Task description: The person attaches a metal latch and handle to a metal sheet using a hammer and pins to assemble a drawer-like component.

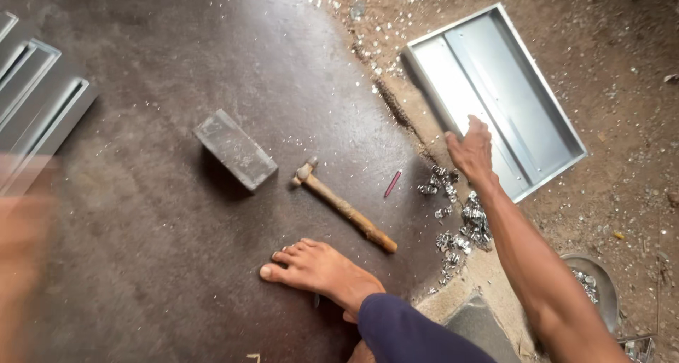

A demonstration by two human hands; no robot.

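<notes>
My right hand (470, 151) reaches out to a shallow rectangular sheet-metal tray (527, 101) lying on the dirt floor, with fingers on its near long edge. My left hand (21, 250) is a blurred shape at the left border, and what it holds cannot be made out. A hammer with a wooden handle (344, 207) lies on the dark mat (177, 264) between my bare foot (318, 269) and a grey metal block (235, 149). A small pink pencil-like stick (392, 184) lies right of the hammer.
Several small shiny metal scraps (460, 221) are piled by my right forearm. A metal bowl (594, 285) with similar bits sits lower right. More folded sheet-metal pieces (35, 87) are stacked at the left edge. Tiny shavings litter the dirt.
</notes>
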